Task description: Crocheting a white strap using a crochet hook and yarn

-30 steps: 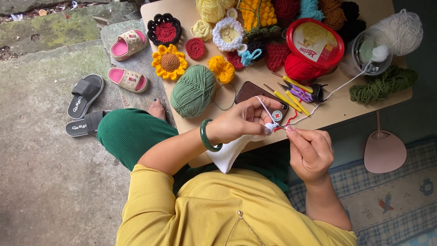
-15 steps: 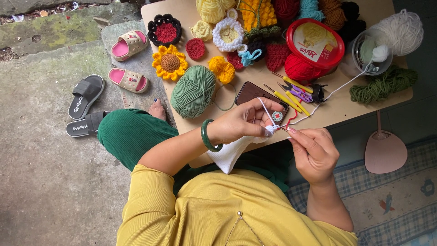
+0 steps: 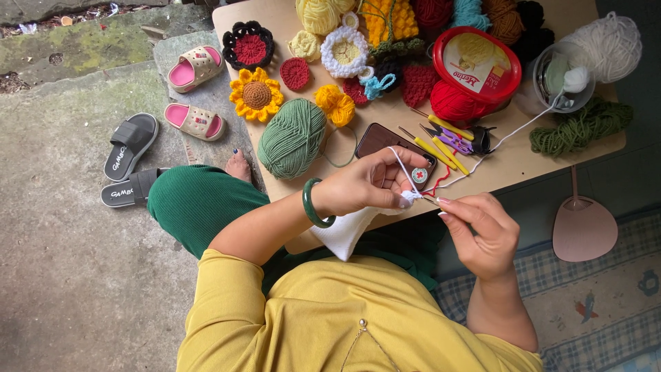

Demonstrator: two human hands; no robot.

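Pinching a white crocheted piece (image 3: 348, 227) at the near edge of the bench (image 3: 509, 162), the left hand (image 3: 365, 182) is clamping the fabric while its fingers are lifting the white yarn strand (image 3: 513, 131). The right hand (image 3: 482, 231) is closing its fingertips together just beside the work, seemingly on a hook too slim to make out. Keeping the strand taut and the working edge steady looks wise here. A green yarn ball (image 3: 292, 138) and dark phone (image 3: 392, 141) are lying close behind; farther yarns are running off the top edge.
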